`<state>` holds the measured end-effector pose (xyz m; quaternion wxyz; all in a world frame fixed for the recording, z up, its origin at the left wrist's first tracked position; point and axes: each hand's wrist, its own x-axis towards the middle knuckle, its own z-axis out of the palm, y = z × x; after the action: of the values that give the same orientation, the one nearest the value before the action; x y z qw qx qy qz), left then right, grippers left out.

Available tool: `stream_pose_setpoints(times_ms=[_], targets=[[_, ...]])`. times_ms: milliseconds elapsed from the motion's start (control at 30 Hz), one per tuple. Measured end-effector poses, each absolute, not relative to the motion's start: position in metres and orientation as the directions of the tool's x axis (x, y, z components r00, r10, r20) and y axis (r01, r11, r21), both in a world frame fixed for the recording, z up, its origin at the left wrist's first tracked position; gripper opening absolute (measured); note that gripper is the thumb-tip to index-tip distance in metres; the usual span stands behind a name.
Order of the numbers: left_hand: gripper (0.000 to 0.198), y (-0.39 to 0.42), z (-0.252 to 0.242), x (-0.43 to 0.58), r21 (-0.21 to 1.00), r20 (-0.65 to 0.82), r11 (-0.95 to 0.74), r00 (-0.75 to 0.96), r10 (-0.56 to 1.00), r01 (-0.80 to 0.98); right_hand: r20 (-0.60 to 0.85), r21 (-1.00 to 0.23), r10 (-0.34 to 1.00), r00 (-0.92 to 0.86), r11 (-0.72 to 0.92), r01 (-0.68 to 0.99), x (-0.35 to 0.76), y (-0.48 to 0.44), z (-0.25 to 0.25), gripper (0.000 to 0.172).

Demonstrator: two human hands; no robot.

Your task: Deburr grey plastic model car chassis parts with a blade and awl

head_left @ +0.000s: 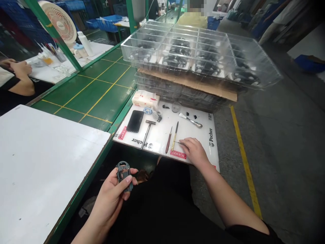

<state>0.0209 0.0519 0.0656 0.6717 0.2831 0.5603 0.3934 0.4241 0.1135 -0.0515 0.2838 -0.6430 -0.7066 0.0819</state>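
Note:
My left hand (111, 191) is closed round a dark grey moulded part (124, 174) with a rounded, ring-like top, held above my lap. The thumb presses on its face. Over the right front of the white board (162, 130), my right hand (194, 150) pinches a thin dark pointed tool (179, 142); most of it is hidden by the fingers. Just left of that hand lie a slim file (175, 135) with a yellowish handle and a pointed tool (169, 140) with a reddish-brown handle. Farther left rest a T-handled metal tool (147, 134) and a black phone (135, 121).
Behind the board stand stacked clear compartment trays (177, 67) holding dark parts, with cardboard (188, 81) between them. A tissue pack (145, 99), a small round dish (176, 107) and a metal-ended tool (190, 120) lie nearby. Another person's hands (19, 67) show at far left.

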Motion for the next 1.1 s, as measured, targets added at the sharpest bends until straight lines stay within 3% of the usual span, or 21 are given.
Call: stream_pose_setpoints(times_ms=[167, 300, 333, 400, 500, 600, 733, 867, 933, 1000, 1100], targets=[[0.048, 0.056, 0.074, 0.026, 0.833, -0.499, 0.504, 0.083, 0.863, -0.229, 0.376, -0.512, 0.925, 0.052, 0.161, 0.844, 0.409, 0.107, -0.038, 0.03], [0.05, 0.059, 0.083, 0.032, 0.831, -0.459, 0.487, 0.165, 0.873, -0.267, 0.41, -0.614, 0.903, 0.126, 0.171, 0.771, 0.36, 0.085, 0.004, 0.03], [0.051, 0.059, 0.085, 0.034, 0.828, -0.453, 0.493, 0.2, 0.869, -0.266, 0.373, -0.666, 0.922, 0.1, 0.191, 0.721, 0.344, 0.079, 0.017, 0.027], [0.054, 0.058, 0.089, 0.035, 0.818, -0.44, 0.506, 0.269, 0.857, -0.273, 0.184, -0.87, 0.981, -0.057, 0.189, 0.455, 0.312, 0.072, 0.041, 0.023], [0.06, 0.053, 0.091, 0.033, 0.794, -0.399, 0.515, 0.362, 0.842, -0.323, 0.013, -0.979, 0.982, -0.188, 0.051, 0.199, 0.277, 0.072, 0.062, 0.025], [0.055, 0.047, 0.09, 0.026, 0.789, -0.341, 0.503, 0.431, 0.836, -0.353, -0.047, -0.995, 0.98, -0.193, -0.029, 0.1, 0.262, 0.08, 0.065, 0.025], [0.051, 0.041, 0.084, 0.016, 0.86, -0.274, 0.422, 0.436, 0.857, -0.288, 0.011, -0.991, 0.981, -0.194, 0.036, 0.128, 0.26, 0.085, 0.064, 0.017], [0.07, 0.037, 0.078, 0.013, 0.87, -0.303, 0.391, 0.3, 0.905, -0.301, 0.001, -1.0, 0.926, -0.378, -0.003, -0.011, 0.262, 0.082, 0.065, 0.032], [0.066, 0.036, 0.075, 0.014, 0.868, -0.336, 0.405, 0.261, 0.905, -0.287, 0.03, -0.998, 0.902, -0.43, -0.001, -0.071, 0.261, 0.08, 0.065, 0.042], [0.06, 0.035, 0.074, 0.015, 0.862, -0.359, 0.419, 0.24, 0.902, -0.286, 0.047, -0.999, 0.903, -0.427, 0.041, -0.023, 0.259, 0.078, 0.065, 0.048], [0.058, 0.034, 0.073, 0.016, 0.834, -0.394, 0.452, 0.231, 0.89, -0.317, -0.017, -0.994, 0.934, -0.358, 0.022, 0.107, 0.252, 0.077, 0.065, 0.041]])
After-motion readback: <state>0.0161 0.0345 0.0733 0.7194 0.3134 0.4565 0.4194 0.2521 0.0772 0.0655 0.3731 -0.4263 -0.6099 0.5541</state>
